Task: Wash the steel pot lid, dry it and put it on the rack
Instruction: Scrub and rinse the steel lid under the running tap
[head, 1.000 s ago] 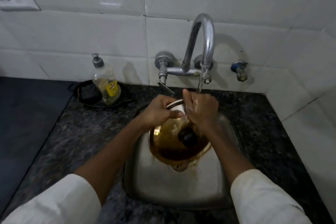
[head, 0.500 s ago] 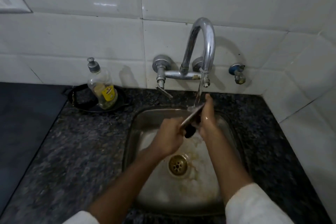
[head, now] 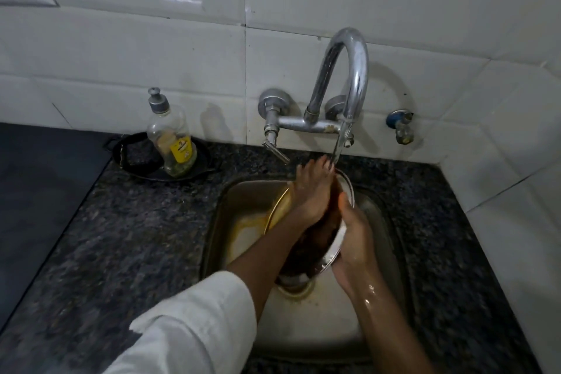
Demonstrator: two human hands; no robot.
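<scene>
A person stands at a small rectangular steel sink (head: 379,252) set into a dark speckled granite counter (head: 136,237), seen from above. Both bare hands are over the basin, working on a round steel pot lid (head: 337,240) that is tilted on edge, its hollow underside turned toward the left and stained brown. The right hand (head: 353,231) cups the lid's right rim from outside, thumb hooked over the edge, so its grip is closed on the lid; the rim lies across the palm and the lower edge of the lid dips toward the drain. The left hand (head: 309,194) lies flat against the lid's inner face, fingers extended together and pointing up toward the spout; it presses on the surface and is not curled around anything. Its fingertips reach the top rim, right under a thin stream of water falling from the curved chrome wall tap (head: 349,76). The right forearm is wet and shiny. The left arm wears a white sleeve (head: 194,322) pushed back from the wrist. Yellowish-brown water pools on the left of the basin floor. On the counter to the left of the sink, a clear plastic soap bottle with a grey pump top and yellow label (head: 171,136) stands in a shallow black round tray (head: 133,158). White wall tiles (head: 151,55) rise behind.
</scene>
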